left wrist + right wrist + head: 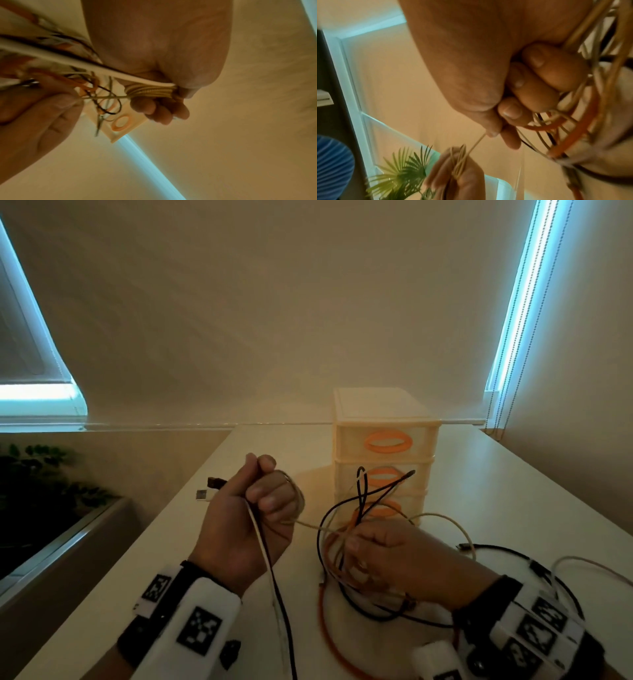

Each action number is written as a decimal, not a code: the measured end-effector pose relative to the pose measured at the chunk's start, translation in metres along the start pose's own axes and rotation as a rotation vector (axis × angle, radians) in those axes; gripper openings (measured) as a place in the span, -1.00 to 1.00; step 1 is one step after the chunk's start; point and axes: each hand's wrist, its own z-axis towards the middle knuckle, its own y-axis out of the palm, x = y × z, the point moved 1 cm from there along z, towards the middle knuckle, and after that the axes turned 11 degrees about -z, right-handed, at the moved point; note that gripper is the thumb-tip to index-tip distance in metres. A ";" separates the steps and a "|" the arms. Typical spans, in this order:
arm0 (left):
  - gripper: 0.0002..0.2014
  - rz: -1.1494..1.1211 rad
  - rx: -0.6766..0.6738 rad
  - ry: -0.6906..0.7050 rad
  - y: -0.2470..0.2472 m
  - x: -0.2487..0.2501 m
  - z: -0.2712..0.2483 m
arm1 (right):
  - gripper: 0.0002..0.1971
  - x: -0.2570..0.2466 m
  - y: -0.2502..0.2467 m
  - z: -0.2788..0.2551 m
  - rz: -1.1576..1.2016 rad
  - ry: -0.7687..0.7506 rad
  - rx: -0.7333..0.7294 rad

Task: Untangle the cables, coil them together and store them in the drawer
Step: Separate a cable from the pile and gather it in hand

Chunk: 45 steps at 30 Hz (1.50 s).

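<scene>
My left hand [255, 508] is raised in a fist, with a cream cable [310, 525] wound in several turns round its fingers [150, 90]. A white and a black cable [270, 573] hang down from that fist. My right hand [380, 556] grips a tangle of black, orange and cream cables [356, 508] just above the table, and its thumb and forefinger pinch the cream strand [477, 142] that runs taut to the left hand. Behind stands a cream three-drawer unit [385, 453] with orange handles, all drawers closed.
USB plugs [210, 487] lie on the white table [479, 491] beyond my left hand. More cable loops [496, 553] trail on the table at right. A plant [41, 474] stands off the table's left edge. A wall and blinds are behind.
</scene>
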 end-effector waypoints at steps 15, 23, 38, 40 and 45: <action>-0.65 0.263 -0.216 -0.364 0.004 -0.009 -0.007 | -0.67 0.012 -0.023 -0.007 0.265 0.202 0.144; -0.63 0.494 -0.123 -0.490 -0.002 -0.051 -0.017 | -0.89 -0.018 -0.016 -0.015 0.252 -0.068 0.367; -0.57 0.069 -0.055 -0.074 -0.005 -0.011 -0.001 | -0.79 -0.009 0.016 -0.005 -0.010 -0.144 0.132; -0.59 0.063 -0.090 -0.094 -0.007 -0.006 -0.001 | -0.75 -0.010 0.014 -0.007 0.033 -0.134 0.056; -0.60 0.027 -0.124 -0.090 -0.012 0.014 -0.001 | -0.58 -0.010 -0.002 -0.016 0.368 0.002 -0.252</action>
